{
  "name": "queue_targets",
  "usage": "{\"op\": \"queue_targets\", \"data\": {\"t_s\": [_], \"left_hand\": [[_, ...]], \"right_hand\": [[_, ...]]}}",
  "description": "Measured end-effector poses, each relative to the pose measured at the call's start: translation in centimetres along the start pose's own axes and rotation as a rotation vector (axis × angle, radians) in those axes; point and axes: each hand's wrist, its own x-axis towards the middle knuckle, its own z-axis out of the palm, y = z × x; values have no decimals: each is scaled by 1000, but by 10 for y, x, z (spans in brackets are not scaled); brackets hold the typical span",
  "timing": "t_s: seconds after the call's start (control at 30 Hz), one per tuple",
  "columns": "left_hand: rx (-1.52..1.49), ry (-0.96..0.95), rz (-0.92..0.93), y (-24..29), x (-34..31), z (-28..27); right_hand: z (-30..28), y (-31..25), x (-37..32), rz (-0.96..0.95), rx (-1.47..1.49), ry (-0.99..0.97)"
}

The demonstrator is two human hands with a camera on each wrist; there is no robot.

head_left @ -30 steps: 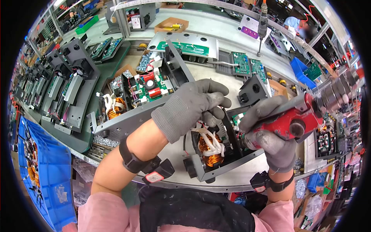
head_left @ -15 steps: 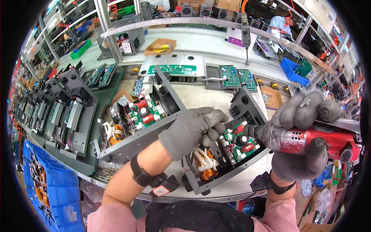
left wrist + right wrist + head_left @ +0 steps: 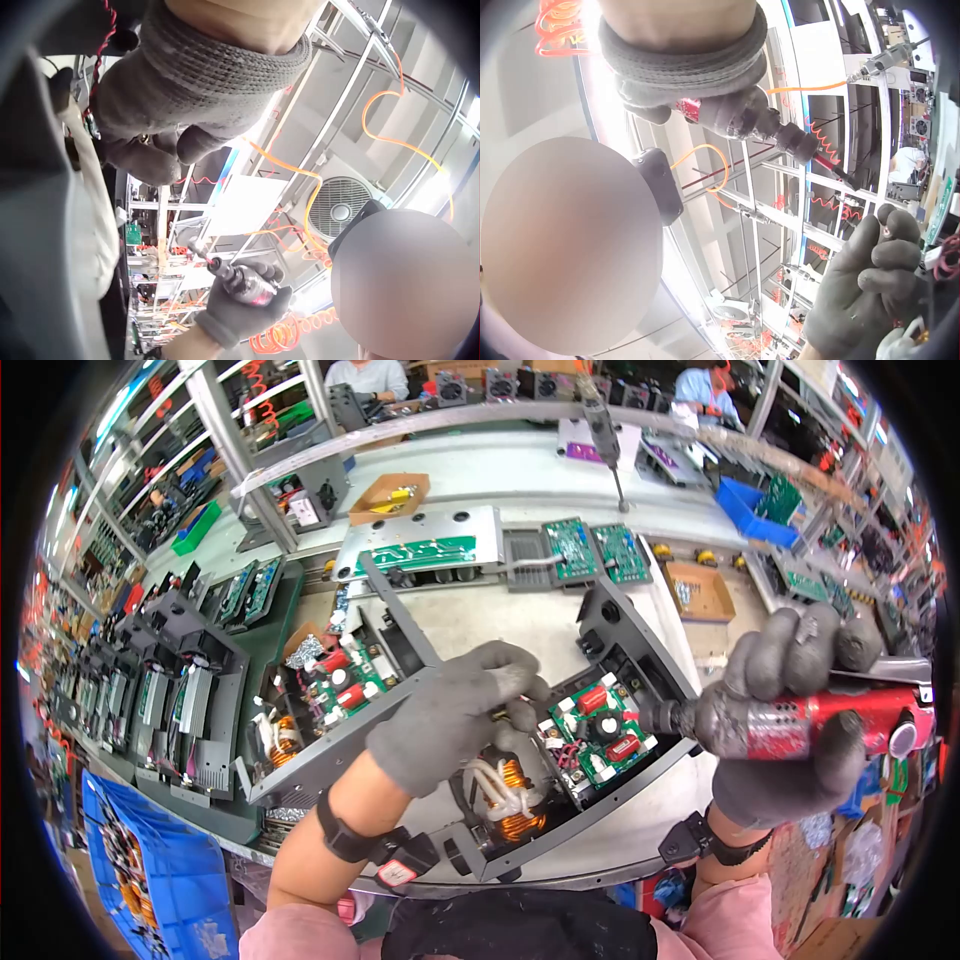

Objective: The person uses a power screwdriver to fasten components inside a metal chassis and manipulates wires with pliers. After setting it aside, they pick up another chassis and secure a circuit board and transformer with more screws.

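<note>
My gloved left hand (image 3: 445, 710), fingers curled, hovers over the left end of a dark metal casing (image 3: 590, 815). It pinches what looks like a small metal screw, a shiny bit (image 3: 886, 232) at the fingertips in the right wrist view. Inside that casing are a green circuit board (image 3: 600, 735) with red capacitors and a copper coil (image 3: 518, 825) with white wires. My gloved right hand (image 3: 790, 655) grips a red and grey power screwdriver (image 3: 875, 722). Its nose points left over the casing's right wall; the long bit (image 3: 832, 165) shows in the right wrist view.
A second, similar casing (image 3: 345, 735) stands to the left, partly behind my left hand. Several dark panels (image 3: 190, 710) line the far left, above a blue bin (image 3: 165, 870) of coils. Circuit boards (image 3: 570, 550) and a cardboard tray (image 3: 700, 595) lie behind. Another driver (image 3: 602, 435) hangs overhead.
The screwdriver has lifted out of the right casing and swung to the right, its nose now turned left. My left hand stays curled near the casing's left end. The head view has shifted.
</note>
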Motion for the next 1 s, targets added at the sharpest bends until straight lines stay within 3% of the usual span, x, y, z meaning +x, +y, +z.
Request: {"op": "queue_targets", "data": {"t_s": [0.1, 0.17, 0.47, 0.63, 0.7, 0.73, 0.83, 0.9, 0.93, 1.0], "left_hand": [[190, -31, -2, -2, 2, -4], [16, 52, -153, -1, 1, -3], [55, 93, -210, -3, 10, -2], [32, 78, -212, -2, 9, -4], [220, 93, -153, 0, 7, -2], [222, 133, -214, 4, 3, -2], [359, 147, -78, 7, -7, 5], [327, 220, 13, -3, -16, 6], [331, 160, -5, -8, -22, -8], [418, 162, 26, -13, -29, -6]], "right_hand": [[-25, -2, -14, 37, 181, 71], [-38, -6, -20, 148, 266, 168], [-58, 20, -33, 259, 284, 355], [-51, 26, -38, 357, 192, 299], [-51, 24, -43, 410, 212, 243], [-55, 28, -45, 332, 260, 226], [-78, 9, -34, 285, 242, 135], [-83, -28, -32, 429, 55, 382], [-85, -39, -34, 460, -4, 575], [-120, -58, -45, 675, -285, 586]]}}
